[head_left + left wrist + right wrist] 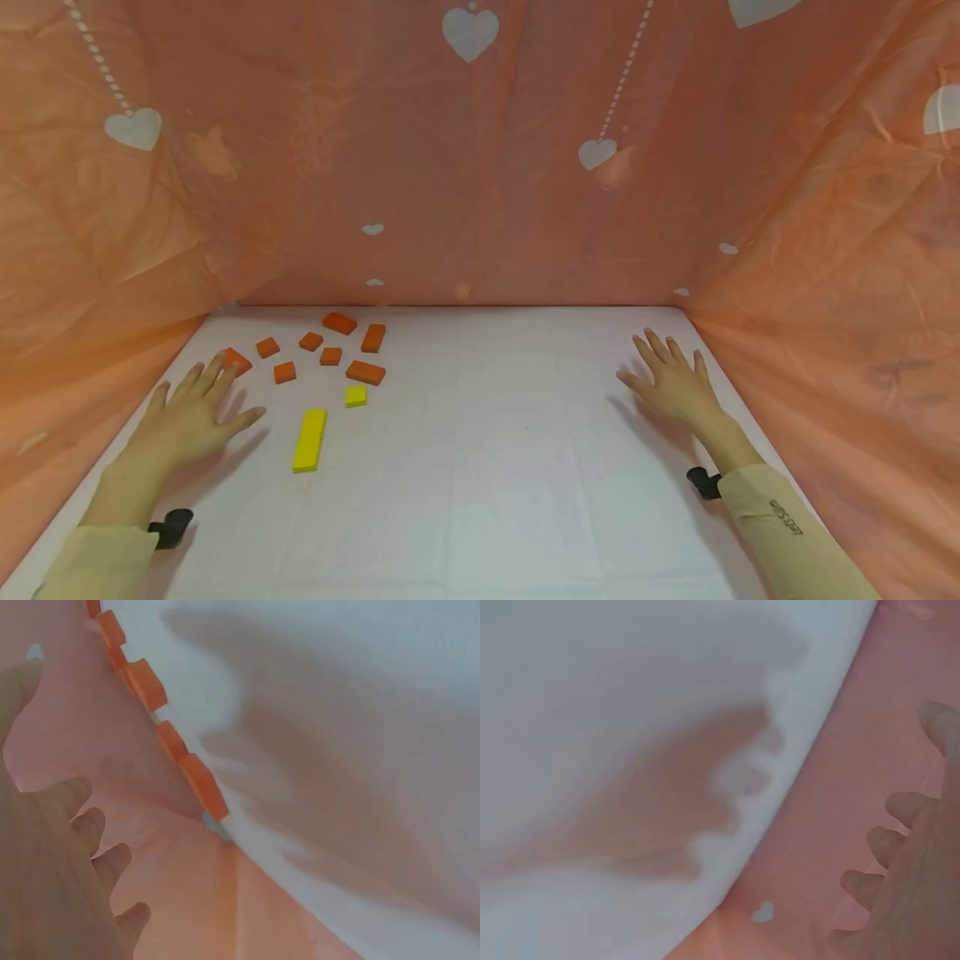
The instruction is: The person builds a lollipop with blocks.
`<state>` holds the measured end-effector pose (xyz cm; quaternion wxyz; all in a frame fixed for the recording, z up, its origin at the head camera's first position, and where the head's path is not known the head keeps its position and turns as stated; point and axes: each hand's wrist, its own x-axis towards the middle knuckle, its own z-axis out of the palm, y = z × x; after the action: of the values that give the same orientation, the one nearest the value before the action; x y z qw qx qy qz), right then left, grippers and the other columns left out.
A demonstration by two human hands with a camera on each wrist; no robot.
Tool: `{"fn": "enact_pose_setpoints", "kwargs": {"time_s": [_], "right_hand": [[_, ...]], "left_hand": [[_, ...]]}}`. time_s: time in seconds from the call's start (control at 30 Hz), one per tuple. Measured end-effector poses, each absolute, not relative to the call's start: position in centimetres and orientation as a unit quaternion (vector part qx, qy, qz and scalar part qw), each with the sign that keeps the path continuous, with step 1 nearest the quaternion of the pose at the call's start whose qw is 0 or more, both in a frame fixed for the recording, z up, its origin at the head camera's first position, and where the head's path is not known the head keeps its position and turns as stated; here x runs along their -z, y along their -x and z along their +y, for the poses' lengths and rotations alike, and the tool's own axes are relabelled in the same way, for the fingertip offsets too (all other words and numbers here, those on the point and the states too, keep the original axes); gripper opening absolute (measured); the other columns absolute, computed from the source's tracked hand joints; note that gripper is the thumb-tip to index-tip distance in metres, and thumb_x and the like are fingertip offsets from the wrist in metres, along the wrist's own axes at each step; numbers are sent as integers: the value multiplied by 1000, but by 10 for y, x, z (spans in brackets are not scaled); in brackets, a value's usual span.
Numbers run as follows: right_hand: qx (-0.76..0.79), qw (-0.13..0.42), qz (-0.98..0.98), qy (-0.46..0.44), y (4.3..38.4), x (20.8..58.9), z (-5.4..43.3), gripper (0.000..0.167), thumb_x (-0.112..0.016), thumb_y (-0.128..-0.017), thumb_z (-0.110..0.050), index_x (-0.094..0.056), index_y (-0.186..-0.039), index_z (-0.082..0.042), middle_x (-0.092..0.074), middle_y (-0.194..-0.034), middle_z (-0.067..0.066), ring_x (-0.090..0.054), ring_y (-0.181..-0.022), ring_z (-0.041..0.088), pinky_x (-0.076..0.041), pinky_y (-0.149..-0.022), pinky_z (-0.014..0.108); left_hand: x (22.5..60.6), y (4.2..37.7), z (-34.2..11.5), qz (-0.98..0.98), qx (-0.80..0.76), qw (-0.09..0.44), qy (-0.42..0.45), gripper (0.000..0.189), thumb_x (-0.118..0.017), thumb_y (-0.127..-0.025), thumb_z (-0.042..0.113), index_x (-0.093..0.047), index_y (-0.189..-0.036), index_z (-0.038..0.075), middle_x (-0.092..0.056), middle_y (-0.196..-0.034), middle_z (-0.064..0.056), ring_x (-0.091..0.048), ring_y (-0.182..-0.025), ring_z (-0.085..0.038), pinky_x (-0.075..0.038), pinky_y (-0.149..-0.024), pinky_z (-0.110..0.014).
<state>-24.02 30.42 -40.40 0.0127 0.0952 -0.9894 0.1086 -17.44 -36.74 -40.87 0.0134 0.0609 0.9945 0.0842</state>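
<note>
My left hand (pixel 183 421), fingers spread and holding nothing, hovers over the left side of the white table, casting a shadow. Its fingertips overlap an orange block (pixel 237 362) in the head view. Several more orange blocks, small squares (pixel 285 372) and longer rectangles (pixel 365 372), lie scattered beyond it. To the right of the thumb lies a long yellow bar (pixel 310 440), with a small yellow square block (pixel 356 396) past its far end. Over the table's right side, my right hand (pixel 675 383) is also spread, with nothing in it. The left wrist view shows orange blocks (pixel 204 786) near the left hand (pixel 60 870).
An orange-pink cloth with white hearts (pixel 470 33) rises behind the white tabletop (pixel 487 483) and along both sides. Black wrist mounts (pixel 174 528) stick out from the light sleeves (pixel 787 525). In the right wrist view, the table edge runs beside the right hand (pixel 915 877).
</note>
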Motion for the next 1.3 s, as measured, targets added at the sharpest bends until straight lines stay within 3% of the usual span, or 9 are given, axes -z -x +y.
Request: {"fn": "enact_pose_setpoints", "kwargs": {"time_s": [0.3, 0.53, 0.67, 0.9, 1.1, 1.3], "right_hand": [[-138, 41, -980, -139, 244, 388, 269, 81, -52, -105, -56, -27, -164, -6, -20, -171, 19, -18, -154, 49, -3, -120, 73], [-147, 66, -966, -204, 248, 380, 225, 78, -56, -104, -51, -31, -164, -9, -25, -171, 15, -22, -156, 42, -9, -123, 68], [-145, 64, -957, -243, 248, 376, 194, 77, -55, -104, -53, -30, -165, -12, -26, -171, 12, -22, -157, 37, -10, -125, 64], [-130, 65, -936, -321, 250, 376, 137, 75, -55, -104, -55, -33, -164, -16, -30, -170, 6, -28, -156, 33, -16, -126, 60], [-133, 41, -915, -378, 254, 383, 90, 71, -58, -104, -48, -34, -164, -16, -30, -170, 2, -30, -155, 31, -19, -126, 58], [-162, -6, -891, -424, 258, 403, 49, 67, -57, -106, -42, -34, -163, -15, -30, -170, 3, -30, -155, 29, -23, -126, 49]], "left_hand": [[403, 168, -361, 991, -80, -36, -103, 94, -56, -101, 58, -24, -160, -8, -12, -167, -32, -21, -147, -58, -8, -114, -79], [403, 155, -352, 984, -98, -45, -145, 91, -63, -99, 53, -25, -163, 1, -17, -170, -23, -26, -148, -53, -3, -121, -71], [406, 148, -345, 979, -102, -43, -169, 89, -67, -97, 52, -32, -161, 1, -22, -171, -18, -29, -148, -49, -13, -118, -73], [413, 141, -332, 975, -91, -35, -200, 88, -72, -93, 55, -43, -157, 4, -37, -164, -19, -37, -145, -47, -28, -112, -72], [419, 140, -320, 973, -73, -12, -217, 89, -70, -92, 61, -44, -157, 6, -38, -164, -18, -38, -146, -47, -29, -113, -72], [425, 139, -312, 973, -68, 4, -221, 88, -69, -92, 62, -46, -156, 6, -38, -164, -17, -41, -145, -46, -29, -114, -71]]}}
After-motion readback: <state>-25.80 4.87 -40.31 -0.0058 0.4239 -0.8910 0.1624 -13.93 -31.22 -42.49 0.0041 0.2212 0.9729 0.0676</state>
